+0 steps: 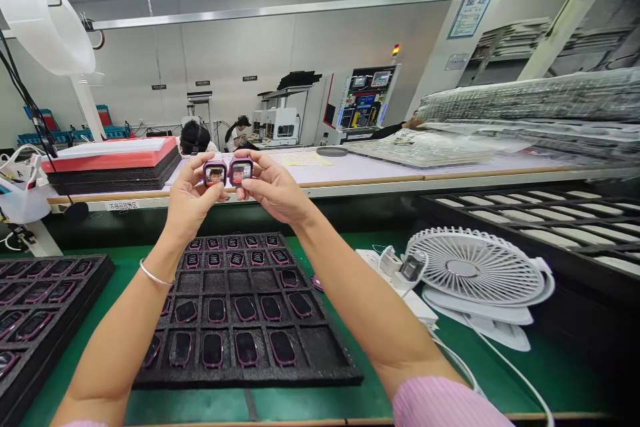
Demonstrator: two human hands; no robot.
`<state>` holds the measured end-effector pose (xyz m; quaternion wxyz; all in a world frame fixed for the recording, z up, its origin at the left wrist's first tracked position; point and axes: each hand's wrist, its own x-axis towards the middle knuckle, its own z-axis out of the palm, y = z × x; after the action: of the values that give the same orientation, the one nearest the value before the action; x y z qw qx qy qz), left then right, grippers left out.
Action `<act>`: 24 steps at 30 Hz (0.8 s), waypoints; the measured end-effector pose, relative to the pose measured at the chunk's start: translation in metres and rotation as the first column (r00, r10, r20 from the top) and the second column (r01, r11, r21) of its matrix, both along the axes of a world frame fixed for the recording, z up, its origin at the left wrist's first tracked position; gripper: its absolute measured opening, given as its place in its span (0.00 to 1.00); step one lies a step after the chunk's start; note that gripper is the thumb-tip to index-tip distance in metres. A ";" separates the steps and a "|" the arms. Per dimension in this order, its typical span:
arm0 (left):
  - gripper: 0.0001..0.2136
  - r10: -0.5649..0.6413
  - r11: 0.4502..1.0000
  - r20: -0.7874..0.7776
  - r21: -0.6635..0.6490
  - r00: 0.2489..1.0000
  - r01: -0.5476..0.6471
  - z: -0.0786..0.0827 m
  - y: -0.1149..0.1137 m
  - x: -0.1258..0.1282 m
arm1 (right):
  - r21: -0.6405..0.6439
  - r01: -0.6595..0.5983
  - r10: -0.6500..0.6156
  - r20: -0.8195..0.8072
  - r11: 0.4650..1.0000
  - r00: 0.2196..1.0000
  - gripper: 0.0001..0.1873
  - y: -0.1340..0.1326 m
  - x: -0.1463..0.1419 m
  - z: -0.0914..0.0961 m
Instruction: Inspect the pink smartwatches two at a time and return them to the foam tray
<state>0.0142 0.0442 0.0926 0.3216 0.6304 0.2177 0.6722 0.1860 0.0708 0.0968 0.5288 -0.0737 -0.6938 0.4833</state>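
Purple watches (215, 175): left hand (191, 199) pinches one, right hand (277, 190) another, left of centre. A tray (320, 348) lies lower centre.

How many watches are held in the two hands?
2: the left watch in the left hand, the right watch beside it in the right hand.

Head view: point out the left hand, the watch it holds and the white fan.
Left hand (189, 201), head view: near the thumb's base.
Watch (215, 175) in that hand, head view: lit screen.
White fan (461, 268), head view: grille's central hub.
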 end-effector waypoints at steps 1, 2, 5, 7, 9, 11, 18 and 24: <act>0.26 -0.010 1.000 -0.009 -0.024 1.000 0.009 -0.007 -0.002 -0.001 | -0.017 -0.005 0.006 0.001 1.000 1.000 0.25 -0.001 0.000 -0.008; 0.26 -0.018 0.998 -0.019 -0.055 1.000 0.017 -0.015 -0.004 -0.001 | -0.038 -0.009 0.009 0.000 0.999 1.000 0.25 -0.003 0.000 -0.017; 0.28 -0.030 0.987 -0.044 -0.158 0.999 0.022 -0.044 -0.012 -0.005 | -0.117 -0.027 0.026 -0.003 0.993 1.000 0.26 -0.007 -0.002 -0.049; 0.27 -0.030 0.974 -0.053 -0.225 0.998 0.017 -0.064 -0.017 -0.008 | -0.171 -0.042 0.043 0.001 0.984 0.999 0.26 -0.009 -0.003 -0.072; 0.27 -0.030 0.957 -0.057 -0.289 0.998 0.013 -0.082 -0.021 -0.011 | -0.221 -0.049 0.052 0.008 0.974 0.999 0.25 -0.011 -0.005 -0.092; 0.26 -0.024 0.939 -0.059 -0.344 0.998 0.002 -0.096 -0.023 -0.013 | -0.263 -0.051 0.056 0.011 0.964 0.998 0.24 -0.013 -0.007 -0.109; 0.20 0.030 0.913 -0.051 -0.406 0.998 -0.048 -0.119 -0.021 -0.015 | -0.359 -0.048 0.062 0.027 0.932 0.998 0.18 -0.011 -0.012 -0.134; 0.22 -0.001 0.906 -0.055 -0.423 0.999 -0.023 -0.123 -0.019 -0.015 | -0.377 -0.032 0.043 0.020 0.925 0.999 0.21 -0.010 -0.010 -0.138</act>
<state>-0.0012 0.0248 -0.0308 0.4410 0.5620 0.3704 0.5937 0.1763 0.0606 -0.0414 0.4857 -0.1673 -0.5967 0.6165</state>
